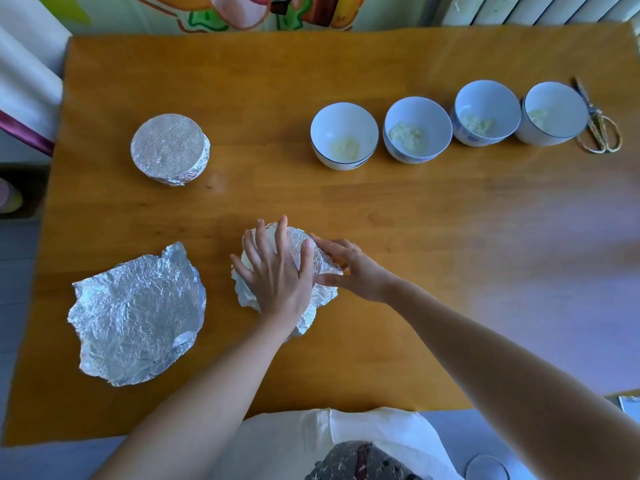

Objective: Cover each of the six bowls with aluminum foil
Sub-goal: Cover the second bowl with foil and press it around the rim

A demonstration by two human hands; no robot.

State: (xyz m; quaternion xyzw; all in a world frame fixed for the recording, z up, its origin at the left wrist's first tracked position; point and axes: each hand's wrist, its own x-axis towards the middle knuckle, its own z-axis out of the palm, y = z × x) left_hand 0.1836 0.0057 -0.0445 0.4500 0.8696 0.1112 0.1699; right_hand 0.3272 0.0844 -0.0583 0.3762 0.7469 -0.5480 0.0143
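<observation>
1. One foil-draped bowl [296, 242] stands at the near middle of the table [381, 209]. Its crinkled sheet hangs loose and ragged round the sides.
2. On top of it lies the left hand [277, 271], palm down, its fingers [265, 237] straight and spread apart, pressing the foil flat over the rim.
3. At the bowl's right side the right hand [353, 271] cups the foil. Its fingers [323, 245] are bent round the wall and the thumb lies lower against the same fold.
4. Just left of this bowl, at the near left, lies a loose foil sheet [135, 317], wrinkled, with its edges turned up.
5. Far left stands a covered bowl [169, 148], its foil drawn smooth over the mouth and tucked down the sides.
6. Far right, four bowls stand in a row, side by side and nearly touching: the first open bowl [346, 119], second open bowl [419, 110], third open bowl [485, 97] and fourth open bowl [554, 98]. Each holds a little pale, crumbly food.
7. Beside the fourth lie gold-handled scissors [601, 128], at the table's right edge.
</observation>
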